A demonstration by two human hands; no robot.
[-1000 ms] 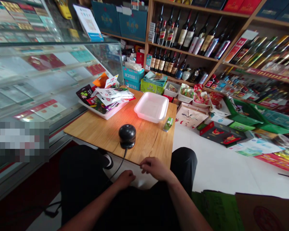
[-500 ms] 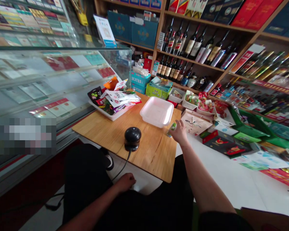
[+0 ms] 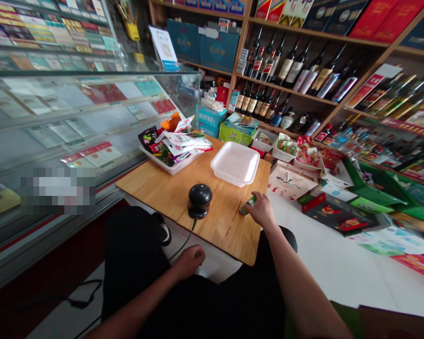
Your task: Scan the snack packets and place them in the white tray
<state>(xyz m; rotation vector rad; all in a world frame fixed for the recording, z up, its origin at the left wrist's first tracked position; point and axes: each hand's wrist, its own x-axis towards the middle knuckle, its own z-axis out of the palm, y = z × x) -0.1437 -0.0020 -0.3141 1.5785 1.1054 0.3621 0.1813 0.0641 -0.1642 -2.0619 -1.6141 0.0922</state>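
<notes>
My right hand (image 3: 262, 210) grips a small green packet or box (image 3: 248, 205) above the right side of the wooden table; its exact kind is too small to make out. Beyond that hand lies a white plastic tray (image 3: 229, 175) with nothing in it. A black round-headed scanner-like device (image 3: 199, 199) with a cable stands near the table's front edge. Low over my lap, below the table edge, my left hand (image 3: 190, 260) is curled closed, with no object showing in it. At the table's far left, a second white tray (image 3: 167, 168) is heaped with snack packets (image 3: 178, 143).
A glass display counter (image 3: 74, 113) borders the wooden table (image 3: 226, 226) on the left. Behind it are boxes and shelves with bottles (image 3: 289, 66). To the right, a paper gift bag (image 3: 289, 181) and several cartons (image 3: 335, 212) crowd the floor.
My right hand has drawn the green item slightly nearer to me and left across the table. The camera view has shifted a little. My left hand stays curled by my lap.
</notes>
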